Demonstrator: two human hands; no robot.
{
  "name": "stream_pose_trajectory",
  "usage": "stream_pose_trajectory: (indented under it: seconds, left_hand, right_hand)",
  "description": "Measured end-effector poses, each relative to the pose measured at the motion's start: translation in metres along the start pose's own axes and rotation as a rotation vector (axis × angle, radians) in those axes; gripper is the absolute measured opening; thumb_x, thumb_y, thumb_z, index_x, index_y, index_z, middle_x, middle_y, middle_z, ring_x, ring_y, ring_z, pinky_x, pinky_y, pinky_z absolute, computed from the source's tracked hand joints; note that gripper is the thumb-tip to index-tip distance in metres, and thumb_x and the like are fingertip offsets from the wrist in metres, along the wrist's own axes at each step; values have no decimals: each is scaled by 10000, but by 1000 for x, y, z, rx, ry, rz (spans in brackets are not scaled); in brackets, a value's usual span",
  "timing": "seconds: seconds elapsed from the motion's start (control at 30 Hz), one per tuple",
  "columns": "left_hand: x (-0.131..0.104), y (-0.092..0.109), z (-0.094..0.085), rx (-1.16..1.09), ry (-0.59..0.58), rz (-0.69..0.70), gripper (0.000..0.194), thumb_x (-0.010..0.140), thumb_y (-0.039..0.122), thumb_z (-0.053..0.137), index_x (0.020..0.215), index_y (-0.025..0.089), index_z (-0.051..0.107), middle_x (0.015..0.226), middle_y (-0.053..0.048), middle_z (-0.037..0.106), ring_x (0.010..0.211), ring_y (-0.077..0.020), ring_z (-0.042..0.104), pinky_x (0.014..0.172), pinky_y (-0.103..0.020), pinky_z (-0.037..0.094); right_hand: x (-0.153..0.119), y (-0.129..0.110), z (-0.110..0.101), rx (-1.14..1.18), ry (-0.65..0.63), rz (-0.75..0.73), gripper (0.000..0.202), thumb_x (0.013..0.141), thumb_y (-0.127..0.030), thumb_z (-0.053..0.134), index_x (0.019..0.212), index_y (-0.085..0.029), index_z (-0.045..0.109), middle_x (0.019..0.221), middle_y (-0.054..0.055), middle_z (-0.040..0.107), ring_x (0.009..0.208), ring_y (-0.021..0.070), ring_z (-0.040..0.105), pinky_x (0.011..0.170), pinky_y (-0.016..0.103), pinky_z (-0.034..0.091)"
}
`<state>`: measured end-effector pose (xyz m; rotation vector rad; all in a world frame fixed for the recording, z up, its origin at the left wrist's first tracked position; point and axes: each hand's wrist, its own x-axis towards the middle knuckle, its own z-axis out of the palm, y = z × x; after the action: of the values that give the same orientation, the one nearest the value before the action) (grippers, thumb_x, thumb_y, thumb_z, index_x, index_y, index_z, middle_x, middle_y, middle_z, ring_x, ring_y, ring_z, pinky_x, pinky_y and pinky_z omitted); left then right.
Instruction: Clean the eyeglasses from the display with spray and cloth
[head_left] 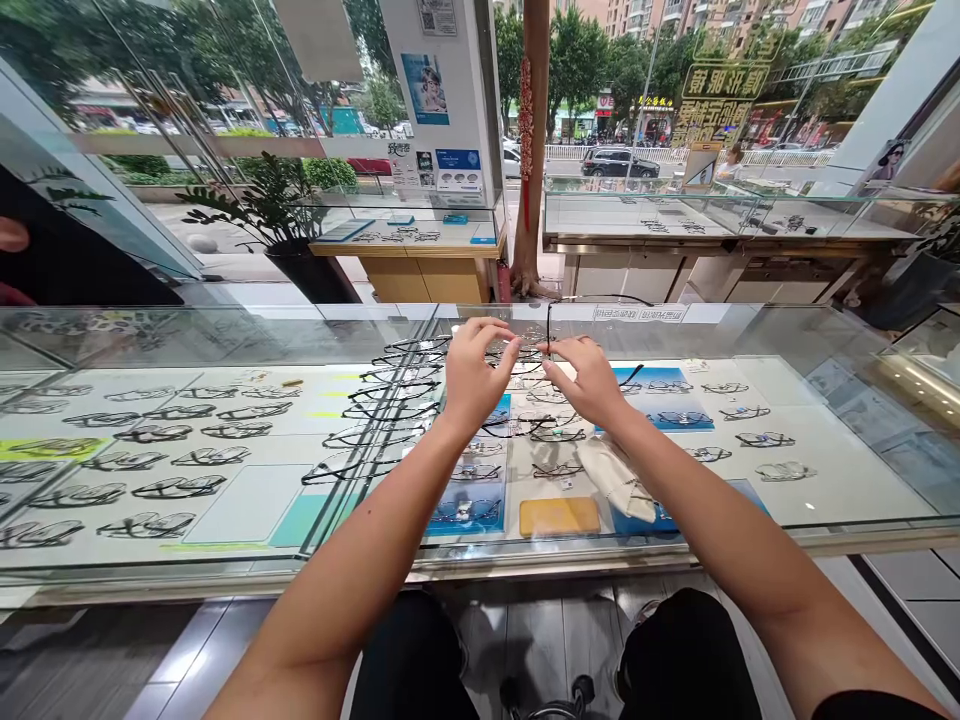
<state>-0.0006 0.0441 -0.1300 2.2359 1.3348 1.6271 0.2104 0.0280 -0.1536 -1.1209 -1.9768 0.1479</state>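
Over the glass counter top, my two hands are close together with a pair of eyeglasses [550, 318] between them. One dark temple of it points up beside my right fingertips. My right hand [591, 380] pinches this side between thumb and fingers. My left hand [475, 372] is curled, thumb near forefinger, at the other side; the lenses are hard to make out against the frames behind. Left of my left wrist lies a column of dark eyeglass frames [390, 410]. A cream cloth pouch [615, 478] rests under my right forearm, near a yellow case [559, 516].
The glass counter [847, 515] runs across in front of me, with rows of displayed eyeglasses [184, 486] inside. Behind it stand a potted plant [300, 235], a tree trunk post [534, 130] and another display case [615, 215]. At far left, a person's dark sleeve [75, 245] shows.
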Motion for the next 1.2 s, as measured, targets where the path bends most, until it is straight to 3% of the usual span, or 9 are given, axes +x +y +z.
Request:
stream_pose_trajectory:
  seconds: [0.13,0.3,0.4,0.5,0.67,0.87,1.03,1.13,1.2]
  left_hand:
    - [4,-2,-5,317,101,-154,154,1011,332,695,1073,245,806,1526,-169,622,1446,-396,543,1209,-596,419]
    - [1,-15,-1,479,-42,-315,351,971,324,740,1311,276,807,1807,-193,340,1627,-519,319,1227,-736,346]
    - [-3,-32,4,472,-112,-328,454,910,370,812,1351,265,794,1797,-233,376,1612,-580,316,1217,-812,309]
    - [-7,-49,8,451,-150,-309,540,857,419,844,1364,243,778,1666,-282,545,1545,-611,390,1194,-847,290]
    - [-10,-57,11,394,-126,-295,605,853,512,816,1388,240,744,1479,-279,690,1488,-585,449,1203,-816,295]
    - [3,-32,-1,288,-52,-215,554,979,467,695,1481,232,704,1375,-257,667,1409,-529,531,1212,-753,336]
    - [6,-16,-5,-110,-78,-70,509,1109,471,536,1579,279,580,1394,-176,619,1161,-311,704,1127,-535,535]
    - [4,-12,0,-342,-126,-106,710,1082,546,617,1712,361,349,1531,-172,600,1151,-268,737,1066,-475,585]
    - [4,-12,4,-494,-181,-163,827,1033,603,680,1724,369,289,1553,-177,608,1158,-276,754,998,-450,621]
  right_hand:
    - [1,3,-1,-9,19,15,391,1134,-456,503,1296,-245,789,1243,121,833,1243,349,674,1075,512,460]
    - [2,7,0,-4,33,23,373,1133,-448,495,1256,-258,791,1250,116,827,1245,341,670,1087,501,450]
    - [3,9,1,26,49,17,378,1135,-440,482,1246,-249,789,1251,116,826,1201,334,678,1079,500,454]
    - [3,10,2,45,53,16,377,1133,-441,484,1243,-251,790,1237,117,824,1185,332,679,1085,509,454]
    - [3,10,2,69,62,22,393,1138,-468,477,1243,-257,793,1253,114,826,1189,334,662,1092,521,451]
    - [2,7,0,74,76,54,408,1142,-496,472,1224,-258,794,1254,113,825,1174,342,635,1041,518,473]
    - [3,5,-2,102,94,63,405,1141,-496,467,1169,-253,789,1198,113,822,1163,341,639,1042,523,484]
    - [4,5,-4,131,110,73,385,1138,-498,478,1098,-262,779,1180,105,822,1160,337,647,1049,518,493]
    - [5,5,-4,153,119,77,374,1137,-494,482,1056,-263,764,1170,102,821,1156,329,655,1056,506,498]
